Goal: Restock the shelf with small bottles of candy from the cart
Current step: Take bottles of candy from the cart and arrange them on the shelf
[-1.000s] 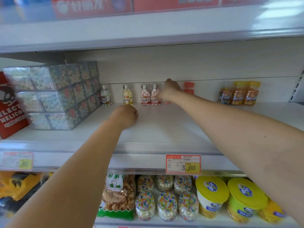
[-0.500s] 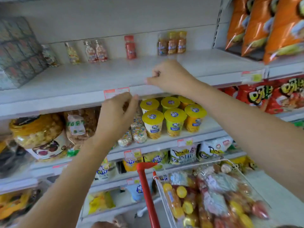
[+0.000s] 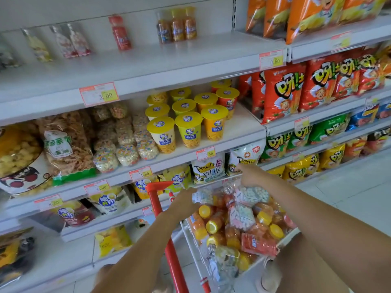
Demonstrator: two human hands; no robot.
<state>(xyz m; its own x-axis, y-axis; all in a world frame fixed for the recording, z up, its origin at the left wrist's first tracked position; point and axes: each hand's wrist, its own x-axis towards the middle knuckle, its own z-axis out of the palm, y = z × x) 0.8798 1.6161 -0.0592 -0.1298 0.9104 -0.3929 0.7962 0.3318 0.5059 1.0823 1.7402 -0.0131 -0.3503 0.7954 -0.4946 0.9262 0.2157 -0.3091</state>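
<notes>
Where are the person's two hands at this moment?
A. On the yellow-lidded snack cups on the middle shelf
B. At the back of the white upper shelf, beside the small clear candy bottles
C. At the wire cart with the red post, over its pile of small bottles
C: the left hand and the right hand both reach down to the pile of small candy bottles in the wire cart with the red post.

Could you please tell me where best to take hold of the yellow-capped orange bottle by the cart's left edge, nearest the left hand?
Probably from above with the left hand: grip the orange bottle across its body, just below its yellow cap. It lies atop the pile at the edge of the cart, cap uppermost, flanks apparently free.
</notes>
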